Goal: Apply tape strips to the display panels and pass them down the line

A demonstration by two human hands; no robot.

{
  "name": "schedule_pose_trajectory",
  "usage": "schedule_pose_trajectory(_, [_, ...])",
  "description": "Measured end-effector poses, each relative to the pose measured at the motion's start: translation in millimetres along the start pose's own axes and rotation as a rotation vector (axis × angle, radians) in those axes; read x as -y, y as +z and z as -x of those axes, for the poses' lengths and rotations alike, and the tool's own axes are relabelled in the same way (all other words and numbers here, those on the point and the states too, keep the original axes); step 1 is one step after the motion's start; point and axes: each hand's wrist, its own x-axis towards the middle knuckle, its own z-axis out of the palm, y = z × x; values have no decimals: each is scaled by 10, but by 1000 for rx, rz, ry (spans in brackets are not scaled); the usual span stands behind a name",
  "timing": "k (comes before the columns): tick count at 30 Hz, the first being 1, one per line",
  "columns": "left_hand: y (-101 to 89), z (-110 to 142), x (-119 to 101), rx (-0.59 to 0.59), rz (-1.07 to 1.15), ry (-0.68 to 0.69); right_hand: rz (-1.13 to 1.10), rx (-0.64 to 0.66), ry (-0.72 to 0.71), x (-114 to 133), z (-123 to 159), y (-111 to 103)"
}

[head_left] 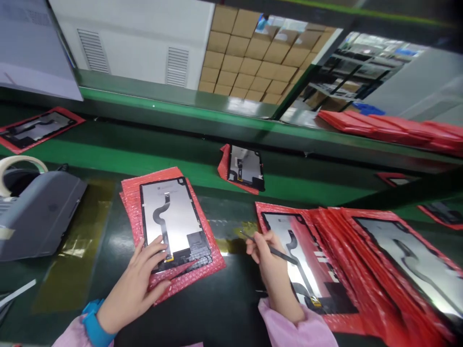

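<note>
My left hand [139, 277] lies with fingers spread on the lower left of a tablet display panel [181, 212]. The panel rests face down on a red bubble-wrap bag [213, 246], its grey back and dark flex cable [164, 217] showing. In my right hand [269, 262] are dark slim tweezers [282, 254], gripped like a pen, their thin end pointing left. Under and beside that hand lies a second display panel [307, 255], partly hidden by the hand and sleeve. It also sits on red bubble wrap. A blue band circles my left wrist.
Red bubble-wrap bags [347, 250] and another display panel [408, 260] lie at the right. Further panels ride on the green belt [173, 156] behind. A grey tape dispenser [47, 212] stands left. Red bags [390, 127] are piled on the ledge at upper right.
</note>
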Motion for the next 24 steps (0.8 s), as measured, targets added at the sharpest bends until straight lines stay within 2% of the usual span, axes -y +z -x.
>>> schedule_pose_trajectory(2, [-20, 5, -4, 14, 51, -5, -89, 54, -3, 74, 215, 152])
schedule_pose_trajectory(6, [-43, 25, -2, 72, 133, -7, -174, 306, 107, 163, 662, 541])
schedule_pose_trajectory(8, [-35, 41, 6, 92, 152, -19, -167, 388, 145, 187, 789, 720])
schedule_pose_trajectory(11, [-12, 62, 16, 92, 168, -33, -115, 419, 134, 233, 831, 919])
schedule_pose_trajectory(16, [4, 63, 17, 107, 185, -47, -27, 398, 87, 320, 792, 1055])
schedule_pose_trajectory(24, [8, 43, 12, 43, 215, -28, 68, 410, 90, 318, 806, 1066])
